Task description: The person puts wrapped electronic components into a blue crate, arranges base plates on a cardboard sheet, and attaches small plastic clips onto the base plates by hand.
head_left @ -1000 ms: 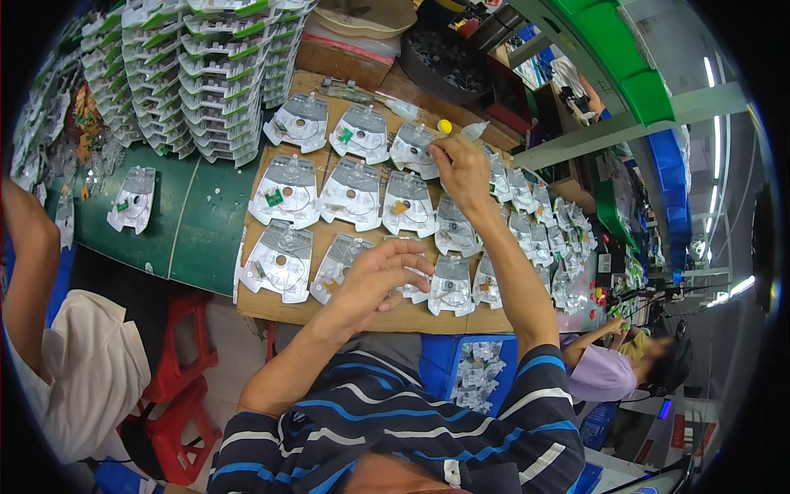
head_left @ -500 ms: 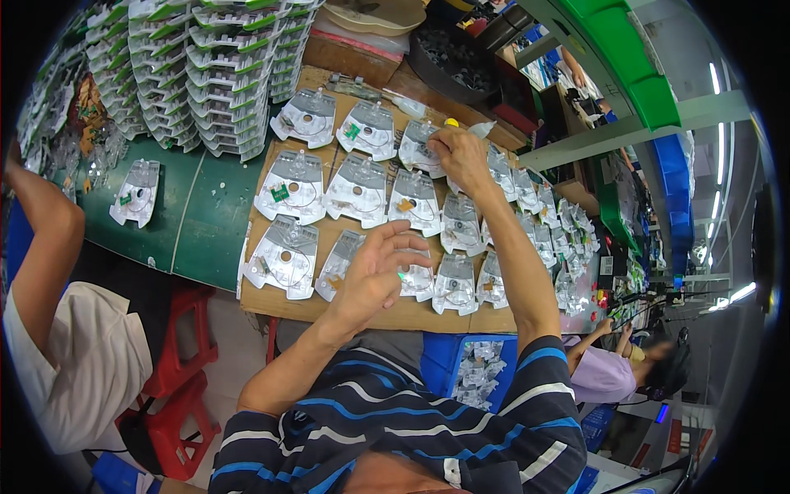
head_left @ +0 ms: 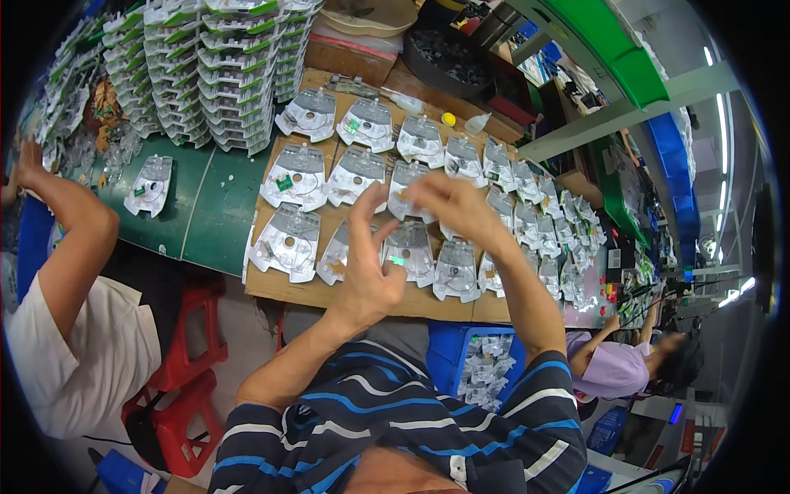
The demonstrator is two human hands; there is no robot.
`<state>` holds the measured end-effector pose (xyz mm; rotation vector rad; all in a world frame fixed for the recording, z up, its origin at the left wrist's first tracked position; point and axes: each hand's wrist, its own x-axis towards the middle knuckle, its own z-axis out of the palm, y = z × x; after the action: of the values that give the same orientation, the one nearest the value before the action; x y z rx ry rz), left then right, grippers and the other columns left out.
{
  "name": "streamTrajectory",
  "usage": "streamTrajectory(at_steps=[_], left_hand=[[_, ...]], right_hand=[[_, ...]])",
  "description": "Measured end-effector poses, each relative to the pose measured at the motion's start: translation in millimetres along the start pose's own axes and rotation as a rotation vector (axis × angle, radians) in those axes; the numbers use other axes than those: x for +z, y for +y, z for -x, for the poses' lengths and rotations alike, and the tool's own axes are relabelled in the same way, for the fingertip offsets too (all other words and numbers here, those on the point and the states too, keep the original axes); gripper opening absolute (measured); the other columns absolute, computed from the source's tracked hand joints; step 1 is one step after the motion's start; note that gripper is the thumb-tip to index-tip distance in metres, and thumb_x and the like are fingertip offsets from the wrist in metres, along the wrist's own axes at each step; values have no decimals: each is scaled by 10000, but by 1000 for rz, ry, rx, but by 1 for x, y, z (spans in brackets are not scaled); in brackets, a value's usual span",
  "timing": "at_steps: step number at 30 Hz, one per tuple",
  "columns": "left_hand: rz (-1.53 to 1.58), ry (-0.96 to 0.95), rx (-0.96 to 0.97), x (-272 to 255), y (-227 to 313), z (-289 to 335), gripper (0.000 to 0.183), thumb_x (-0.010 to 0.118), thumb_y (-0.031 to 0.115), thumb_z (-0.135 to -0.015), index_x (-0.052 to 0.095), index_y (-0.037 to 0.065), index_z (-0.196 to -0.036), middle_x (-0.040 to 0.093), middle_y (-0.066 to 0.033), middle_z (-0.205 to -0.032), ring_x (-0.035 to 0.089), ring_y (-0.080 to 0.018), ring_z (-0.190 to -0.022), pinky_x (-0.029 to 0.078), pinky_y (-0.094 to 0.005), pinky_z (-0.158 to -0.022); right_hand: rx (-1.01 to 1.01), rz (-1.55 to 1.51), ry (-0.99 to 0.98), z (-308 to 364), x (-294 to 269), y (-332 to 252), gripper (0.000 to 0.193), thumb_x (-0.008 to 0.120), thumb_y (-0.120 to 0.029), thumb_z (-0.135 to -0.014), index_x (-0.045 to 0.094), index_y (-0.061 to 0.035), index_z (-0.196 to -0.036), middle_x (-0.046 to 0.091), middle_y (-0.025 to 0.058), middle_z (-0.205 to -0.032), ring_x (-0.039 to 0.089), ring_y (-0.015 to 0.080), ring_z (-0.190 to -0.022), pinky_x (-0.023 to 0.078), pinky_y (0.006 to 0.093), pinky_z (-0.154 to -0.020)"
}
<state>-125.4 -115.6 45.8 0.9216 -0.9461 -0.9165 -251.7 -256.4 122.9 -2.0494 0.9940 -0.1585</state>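
Rows of white-and-grey plastic housings, such as this one (head_left: pixel 285 242), lie on a sheet of cardboard (head_left: pixel 395 308). Several carry a small green circuit board (head_left: pixel 285 182) or a bit of orange-brown tape, and thin wires. Above the front row, my left hand (head_left: pixel 368 276) is raised with its fingers apart, and nothing shows in it. Close to its fingertips is my right hand (head_left: pixel 461 212), over a second-row housing (head_left: pixel 405 177) that it partly covers. Motion smears the right fingers, so whether they pinch something cannot be made out.
Tall stacks of housings (head_left: pixel 239 82) stand at the back left. A co-worker's arm (head_left: pixel 74 206) reaches in from the left, near a single housing (head_left: pixel 150 186) on the green table (head_left: pixel 216 218). Behind the rows are a yellow cap (head_left: pixel 448 119) and a black basin (head_left: pixel 448 62). A blue bin (head_left: pixel 448 350) stands below the table edge.
My right hand has drawn back from a far-row housing toward my left hand. My left fingers have turned more upright. The co-worker's hand on the left has come further into view.
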Motion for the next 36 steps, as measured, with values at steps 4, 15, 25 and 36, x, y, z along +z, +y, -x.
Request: streamTrajectory(at_steps=[4, 15, 25, 36], left_hand=[[-185, -115, 142, 8, 7, 5, 943, 419, -133, -661, 166, 20, -1556, 245, -210, -1562, 256, -386, -1485, 369, -490, -1163], [-319, -48, 271, 15, 11, 25, 785, 599, -45, -803, 254, -16, -1508, 348, -229, -1505, 420, -374, -1382, 434, -462, -1090], [-284, -518, -229, -24, -11, 74, 380, 606, -31, -884, 572, -28, -1262, 695, -167, -1034, 701, -226, -893, 568, -316, -756], [-288, -526, -315, -27, -14, 70, 363, 613, -7, -890, 569, -52, -1248, 690, -175, -1047, 686, -239, -906, 565, -325, -774]], right_hand=[[29, -324, -286, 52, 28, 2, 247, 660, -234, -970, 714, 2, -1020, 682, 15, -832, 572, 66, -766, 474, 271, -693], [-47, -67, 178, 52, 2, 23, 147, 662, -118, -922, 715, -11, -1008, 711, 97, -865, 676, 173, -776, 521, 319, -700], [-527, 792, 466, -1, 34, 73, 133, 669, -9, -785, 676, -40, -914, 634, 77, -851, 623, 242, -822, 520, 357, -680], [-519, 717, 372, -6, 29, 67, 108, 685, -34, -818, 727, -29, -917, 697, 100, -873, 635, 268, -810, 529, 371, -708]])
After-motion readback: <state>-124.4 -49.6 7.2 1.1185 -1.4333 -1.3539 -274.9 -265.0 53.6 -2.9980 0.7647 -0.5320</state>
